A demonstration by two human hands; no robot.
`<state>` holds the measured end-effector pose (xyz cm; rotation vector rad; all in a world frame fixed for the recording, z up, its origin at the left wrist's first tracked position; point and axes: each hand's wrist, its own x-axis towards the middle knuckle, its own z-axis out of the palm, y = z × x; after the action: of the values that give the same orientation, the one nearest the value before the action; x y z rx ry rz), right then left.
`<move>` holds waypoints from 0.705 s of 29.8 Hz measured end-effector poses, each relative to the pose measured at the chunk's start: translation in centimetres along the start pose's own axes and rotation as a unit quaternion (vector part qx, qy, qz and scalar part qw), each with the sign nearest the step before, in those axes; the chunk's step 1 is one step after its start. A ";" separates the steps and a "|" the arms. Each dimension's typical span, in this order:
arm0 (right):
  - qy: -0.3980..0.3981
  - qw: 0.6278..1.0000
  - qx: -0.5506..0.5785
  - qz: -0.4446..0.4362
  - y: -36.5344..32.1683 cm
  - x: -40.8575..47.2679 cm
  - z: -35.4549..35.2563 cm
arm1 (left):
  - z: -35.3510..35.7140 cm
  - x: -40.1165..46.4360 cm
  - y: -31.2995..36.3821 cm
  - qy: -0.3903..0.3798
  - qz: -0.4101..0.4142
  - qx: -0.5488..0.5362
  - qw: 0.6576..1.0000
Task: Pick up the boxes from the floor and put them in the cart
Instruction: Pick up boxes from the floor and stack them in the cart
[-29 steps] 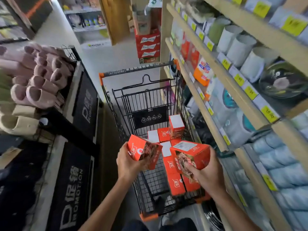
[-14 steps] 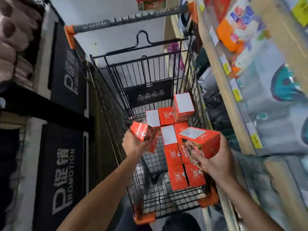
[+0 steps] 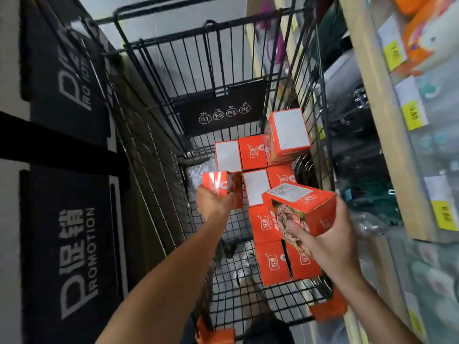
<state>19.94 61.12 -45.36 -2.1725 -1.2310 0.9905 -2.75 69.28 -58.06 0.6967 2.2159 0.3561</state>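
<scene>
A black wire shopping cart (image 3: 159,155) fills the middle of the view, seen from above. Several orange boxes (image 3: 272,261) lie on its floor, mostly along the right side, one standing taller at the far right (image 3: 288,135). My left hand (image 3: 213,204) grips a small orange box (image 3: 219,186) low inside the cart, near its left side. My right hand (image 3: 327,242) holds a larger orange box (image 3: 301,207) with a food picture and a white label, above the boxes on the cart's right side.
Black promotion panels (image 3: 74,244) line a display at the left, close to the cart. Store shelves (image 3: 377,125) with yellow price tags and packaged goods run along the right, right next to the cart. Grey floor shows beyond the cart.
The view has tilted down and closer over the cart. Both hands have moved lower into the cart with their boxes; my left hand has reached further forward and down.
</scene>
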 end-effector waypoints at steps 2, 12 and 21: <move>0.002 1.000 0.004 0.012 0.2 0.2 0.5 | 0.5 0.2 0.2 -0.007 -0.010 -0.017 1.000; 0.005 0.998 0.038 0.045 0.6 1.6 3.0 | 4.8 -0.2 -0.9 -0.111 0.046 -0.077 0.990; 0.056 0.997 -0.029 0.048 -1.4 4.2 3.6 | -0.5 1.1 -0.5 -0.156 0.093 -0.052 0.982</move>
<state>17.90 65.55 -48.22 -2.3176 -1.1253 0.8665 -3.94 69.55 -58.58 0.8451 1.8293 0.4220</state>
